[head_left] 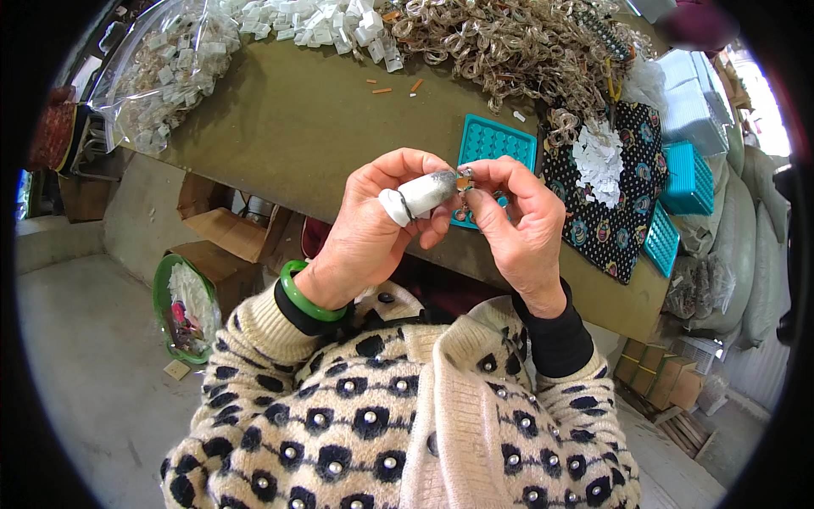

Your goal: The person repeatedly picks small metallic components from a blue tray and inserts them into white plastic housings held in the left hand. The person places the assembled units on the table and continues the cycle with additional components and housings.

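Both my hands meet above the near edge of the table, closed around a small orange-brown piece (463, 183) with a shiny end. My left hand (360, 216) wears a white finger cover (415, 198) on one finger, held by a dark band and grey at its tip; that finger presses against the piece. Thumb and forefinger of my right hand (521, 225) pinch the piece from the other side. Just behind them lies a turquoise tray (498, 142) with rows of round pockets, its near part partly hidden by my fingers.
Coiled clear-and-copper wires (500, 47) heap at the back, beside white plastic pieces (318, 24) and a filled clear bag (174, 76). White scraps (599, 161) lie on a dark patterned cloth (623, 233). Stacked turquoise trays (688, 180) stand right; a green bin (163, 293) stands lower left.
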A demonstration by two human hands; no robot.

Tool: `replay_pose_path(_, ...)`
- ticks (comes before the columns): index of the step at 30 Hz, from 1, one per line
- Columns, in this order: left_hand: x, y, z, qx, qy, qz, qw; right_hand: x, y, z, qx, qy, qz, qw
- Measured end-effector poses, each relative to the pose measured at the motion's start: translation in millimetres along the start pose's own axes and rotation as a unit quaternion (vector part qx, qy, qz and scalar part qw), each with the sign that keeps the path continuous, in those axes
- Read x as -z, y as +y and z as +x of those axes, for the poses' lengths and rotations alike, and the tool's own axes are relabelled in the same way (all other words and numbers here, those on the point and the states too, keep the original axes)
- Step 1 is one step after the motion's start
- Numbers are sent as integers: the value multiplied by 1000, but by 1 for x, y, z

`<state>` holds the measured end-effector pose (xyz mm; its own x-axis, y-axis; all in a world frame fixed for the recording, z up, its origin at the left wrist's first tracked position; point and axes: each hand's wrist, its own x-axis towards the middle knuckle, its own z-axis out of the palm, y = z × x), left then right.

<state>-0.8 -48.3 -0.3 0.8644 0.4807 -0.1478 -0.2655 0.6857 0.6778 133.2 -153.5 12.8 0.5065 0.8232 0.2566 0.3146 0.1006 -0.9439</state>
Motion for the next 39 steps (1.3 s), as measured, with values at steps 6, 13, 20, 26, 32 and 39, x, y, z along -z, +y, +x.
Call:
replay_pose_path(6,6,-1,-1,67,-62,-121,989,6,-5,4,110,2,-136,985)
replay_pose_path(13,15,6,-3,150,-157,-228,949,0,-18,0,-101,-41,181,977)
replay_pose_path(20,22,14,-7,78,-158,-240,955,-12,-29,5,-52,-74,49,995)
replay_pose_path(26,25,37,-4,126,-95,-158,975,-24,-25,12,107,-71,-82,988)
replay_pose_path(32,56,89,63,-215,211,311,901,-11,-16,9,-200,-21,320,926)
replay_pose_path(39,144,170,201,-353,425,636,539,4,-14,5,-201,-21,389,899)
